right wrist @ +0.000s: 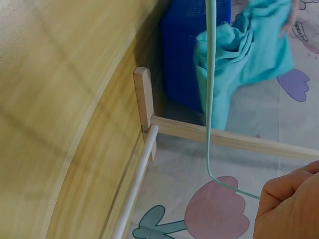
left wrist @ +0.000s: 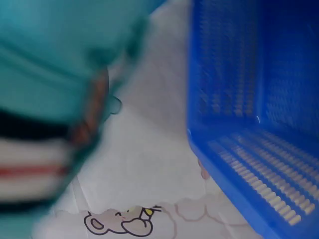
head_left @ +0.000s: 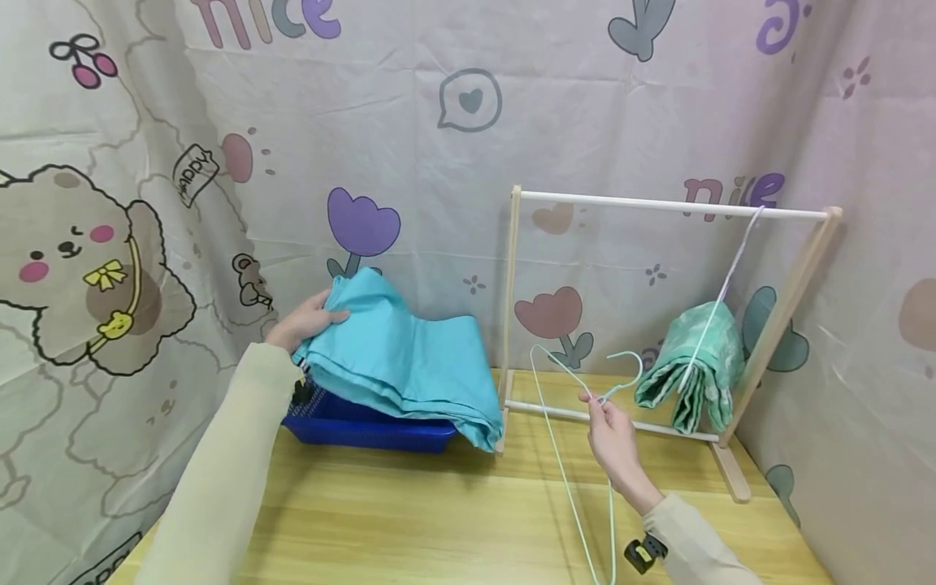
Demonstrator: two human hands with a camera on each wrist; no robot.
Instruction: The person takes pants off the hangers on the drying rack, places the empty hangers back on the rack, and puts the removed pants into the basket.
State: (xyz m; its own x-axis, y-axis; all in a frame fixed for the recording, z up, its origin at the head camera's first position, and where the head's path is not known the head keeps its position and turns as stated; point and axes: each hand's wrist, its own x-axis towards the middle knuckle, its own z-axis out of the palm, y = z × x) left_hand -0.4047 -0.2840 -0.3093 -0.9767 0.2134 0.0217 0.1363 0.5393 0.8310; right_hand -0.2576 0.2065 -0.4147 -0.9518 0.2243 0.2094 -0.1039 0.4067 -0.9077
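Observation:
My left hand (head_left: 310, 319) grips the upper left corner of a folded turquoise cloth (head_left: 409, 349). The cloth drapes over a blue plastic basket (head_left: 366, 431), its right end sagging past the rim beside the rack. Blurred close-up, the same cloth (left wrist: 40, 64) fills the left of the left wrist view, with a black, white and red band below. In my right hand (head_left: 613, 443) a mint-green wire hanger is pinched near the base of its hook (head_left: 641, 367). One side of the hanger (right wrist: 210, 74) crosses the right wrist view.
A wooden rack (head_left: 509, 284) with a white top bar (head_left: 658, 203) stands on the wooden table (head_left: 409, 520). From the bar's right end hangs a lilac hanger (head_left: 724, 284) carrying a folded green patterned cloth (head_left: 702, 349). Printed curtains (head_left: 439, 219) enclose the back and sides.

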